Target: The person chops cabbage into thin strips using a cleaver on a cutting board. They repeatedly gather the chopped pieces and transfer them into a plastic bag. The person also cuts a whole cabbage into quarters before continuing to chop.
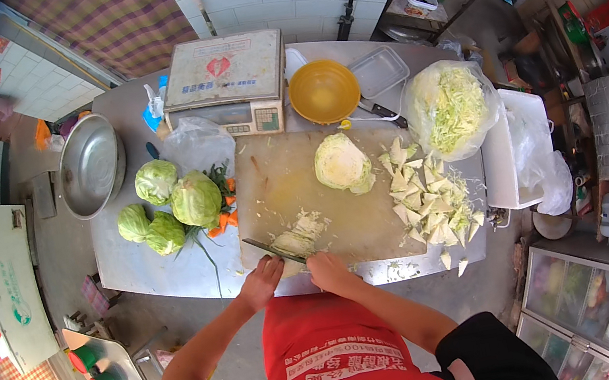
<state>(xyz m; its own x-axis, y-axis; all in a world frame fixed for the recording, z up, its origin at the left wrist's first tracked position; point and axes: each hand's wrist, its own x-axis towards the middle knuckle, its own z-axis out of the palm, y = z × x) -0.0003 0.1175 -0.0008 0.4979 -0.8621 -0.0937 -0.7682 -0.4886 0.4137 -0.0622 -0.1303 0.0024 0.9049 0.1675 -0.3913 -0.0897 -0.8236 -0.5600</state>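
Observation:
My right hand [327,272] grips the handle end of a kitchen knife [265,246] at the near edge of the cutting board [371,227]. The blade slants up to the left across a piece of cabbage. On the near side of the blade, my left hand [262,279] holds the cabbage piece [291,267] with curled fingers, mostly covering it. Sliced cabbage [300,234] lies just beyond the blade. A cut cabbage half [342,164] sits farther back on the board. Cabbage core wedges [423,194] are heaped at the board's right side.
Whole cabbages [196,199] and carrot pieces [221,223] lie left of the board. A steel basin [90,166] stands on the left. Behind are a scale [224,70], a yellow bowl [324,91] and another knife [381,109]. A bag of shredded cabbage [451,108] sits at right.

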